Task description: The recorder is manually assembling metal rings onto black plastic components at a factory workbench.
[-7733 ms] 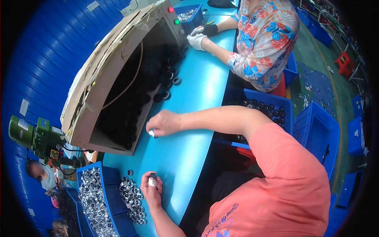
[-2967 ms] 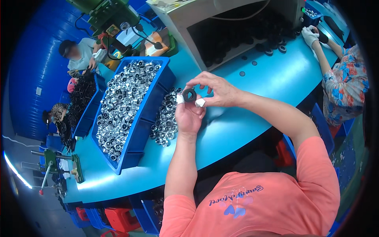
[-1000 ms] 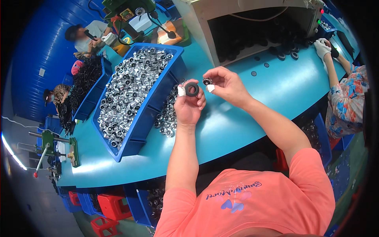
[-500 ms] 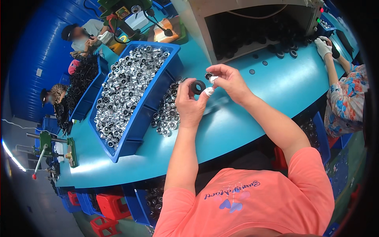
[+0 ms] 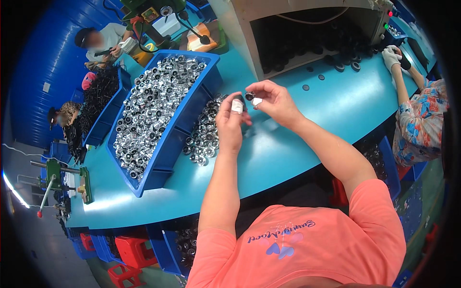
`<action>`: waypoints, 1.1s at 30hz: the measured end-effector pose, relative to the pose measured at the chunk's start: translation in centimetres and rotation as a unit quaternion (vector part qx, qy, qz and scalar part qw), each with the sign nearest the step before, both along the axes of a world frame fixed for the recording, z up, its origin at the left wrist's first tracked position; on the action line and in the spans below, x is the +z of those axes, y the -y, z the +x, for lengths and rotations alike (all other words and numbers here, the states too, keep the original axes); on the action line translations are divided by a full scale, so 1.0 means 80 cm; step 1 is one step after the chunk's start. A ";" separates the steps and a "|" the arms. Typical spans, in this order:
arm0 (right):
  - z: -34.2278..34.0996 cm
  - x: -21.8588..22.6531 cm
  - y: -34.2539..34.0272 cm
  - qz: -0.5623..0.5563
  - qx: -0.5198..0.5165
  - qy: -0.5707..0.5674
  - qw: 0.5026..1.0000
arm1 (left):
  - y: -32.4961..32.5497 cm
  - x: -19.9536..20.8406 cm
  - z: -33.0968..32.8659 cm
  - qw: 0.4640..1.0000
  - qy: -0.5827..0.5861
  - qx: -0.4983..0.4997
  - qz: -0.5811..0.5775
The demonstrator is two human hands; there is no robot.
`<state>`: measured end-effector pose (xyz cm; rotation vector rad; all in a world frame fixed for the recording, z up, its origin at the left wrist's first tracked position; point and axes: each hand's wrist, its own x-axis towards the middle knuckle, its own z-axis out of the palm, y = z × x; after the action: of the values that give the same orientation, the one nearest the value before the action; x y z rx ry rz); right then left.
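Note:
Above the teal table, my left hand (image 5: 229, 126) pinches a black ring (image 5: 239, 98) between thumb and fingers. Most of the ring is hidden behind the white-wrapped thumb. Close beside it on the right, my right hand (image 5: 279, 104) grips a small round wheel hub (image 5: 249, 96), dark in the middle, by its fingertips. That thumb has a white wrap as well. Ring and hub are near each other; whether they touch I cannot tell. A loose pile of shiny hubs (image 5: 204, 144) lies on the table just left of my left hand.
A large blue bin (image 5: 165, 158) heaped with shiny hubs stands to the left. At the back, a pale box-like machine (image 5: 254, 43) holds many black rings; several rings (image 5: 340, 67) lie before it. A gloved co-worker (image 5: 418, 115) works at right, others at far left.
My left hand has turned, so the black ring no longer faces me and its thumb now covers most of it. My right hand has come slightly left and down with the hub.

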<state>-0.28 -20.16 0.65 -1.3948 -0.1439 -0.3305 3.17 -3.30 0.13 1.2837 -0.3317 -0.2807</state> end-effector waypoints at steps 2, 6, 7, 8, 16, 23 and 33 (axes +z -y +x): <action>-0.006 0.006 -0.007 -0.046 -0.012 0.062 0.997 | 0.003 -0.004 0.002 0.995 -0.032 -0.040 -0.085; -0.017 0.021 -0.009 -0.204 -0.061 0.133 0.968 | 0.002 -0.005 0.003 0.983 -0.066 -0.085 -0.151; -0.018 0.023 -0.008 -0.259 -0.075 0.143 0.952 | 0.003 -0.004 0.001 0.980 -0.076 -0.084 -0.161; -0.020 0.026 -0.008 -0.256 -0.088 0.141 0.952 | 0.002 -0.005 0.001 0.978 -0.073 -0.095 -0.173; -0.022 0.028 -0.009 -0.279 -0.130 0.146 0.940 | 0.008 -0.001 -0.004 0.987 -0.048 -0.071 -0.133; -0.019 0.018 -0.010 -0.284 -0.149 0.151 0.935 | 0.010 -0.005 -0.003 0.990 -0.047 -0.089 -0.101; -0.020 0.024 -0.011 -0.267 -0.092 0.100 0.954 | 0.017 -0.010 -0.005 0.994 0.090 -0.023 0.050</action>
<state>-1.85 -19.32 2.53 -1.9157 -0.2864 -0.6224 2.74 -4.68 -0.70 1.4041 -0.5067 -0.2231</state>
